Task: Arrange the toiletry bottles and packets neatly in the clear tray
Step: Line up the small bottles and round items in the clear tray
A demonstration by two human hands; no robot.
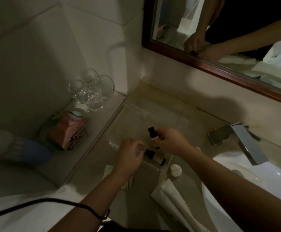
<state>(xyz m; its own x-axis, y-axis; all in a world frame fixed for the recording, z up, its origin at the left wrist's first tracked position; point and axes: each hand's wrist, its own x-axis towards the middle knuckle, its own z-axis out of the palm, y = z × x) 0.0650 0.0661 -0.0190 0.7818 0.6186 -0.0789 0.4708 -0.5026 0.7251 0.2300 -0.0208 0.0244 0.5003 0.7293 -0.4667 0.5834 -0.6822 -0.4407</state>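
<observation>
A clear tray (136, 114) lies on the beige counter beside the sink. My right hand (171, 141) holds a small bottle with a black cap (152, 133) upright over the tray's near half. My left hand (130, 154) rests on the black-capped end of a second small bottle (154, 158) that lies on its side at the tray's near edge. A round white packet (176, 170) sits on the counter just outside the tray. White flat packets (168, 196) lie nearer to me, next to the sink.
Several upturned glasses (91, 89) stand on the left ledge, with a pink folded item (69, 129) in front of them. A chrome faucet (242, 141) reaches over the white sink (236, 181) at right. A wood-framed mirror (220, 67) hangs behind. A black cable (52, 202) crosses my left wrist.
</observation>
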